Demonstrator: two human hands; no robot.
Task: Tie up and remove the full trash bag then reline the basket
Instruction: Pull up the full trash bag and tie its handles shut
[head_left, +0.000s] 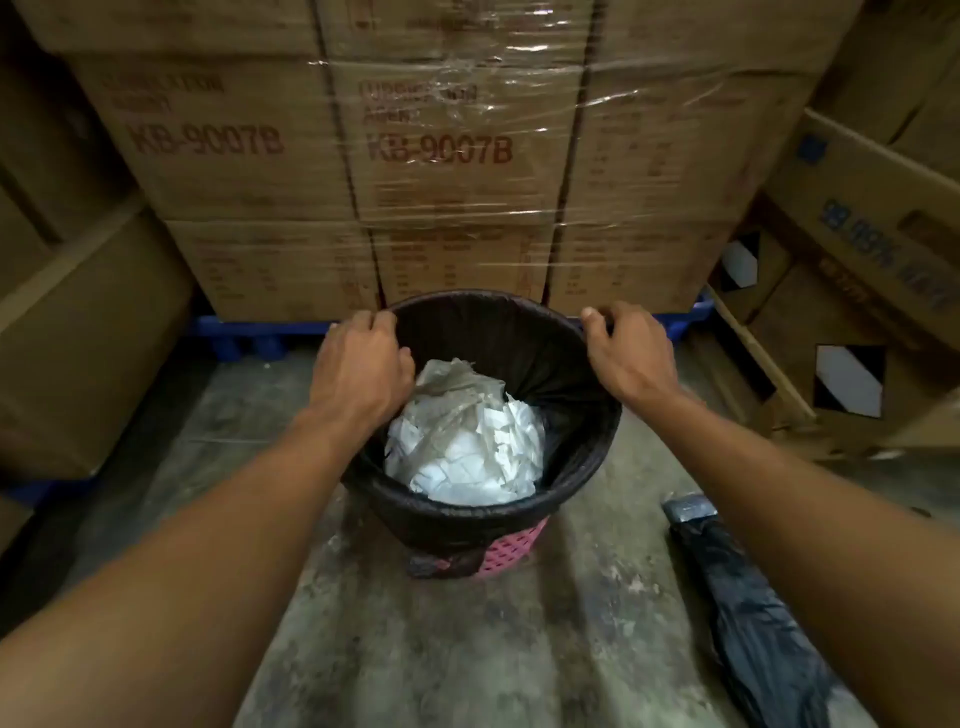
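A pink mesh basket (511, 548) stands on the concrete floor, lined with a black trash bag (498, 332) folded over its rim. Crumpled white paper and clear plastic (467, 441) fill the bag. My left hand (358, 364) grips the bag's edge at the left rim, fingers curled over it. My right hand (623, 348) grips the bag's edge at the right rim in the same way. A folded spare black bag (748, 608) lies flat on the floor to the right of the basket.
Shrink-wrapped cardboard cartons (441, 156) on a blue pallet (249, 332) stand right behind the basket. More cartons (857, 249) lean at the right and others (88, 322) stack at the left. Bare stained floor (467, 649) lies in front.
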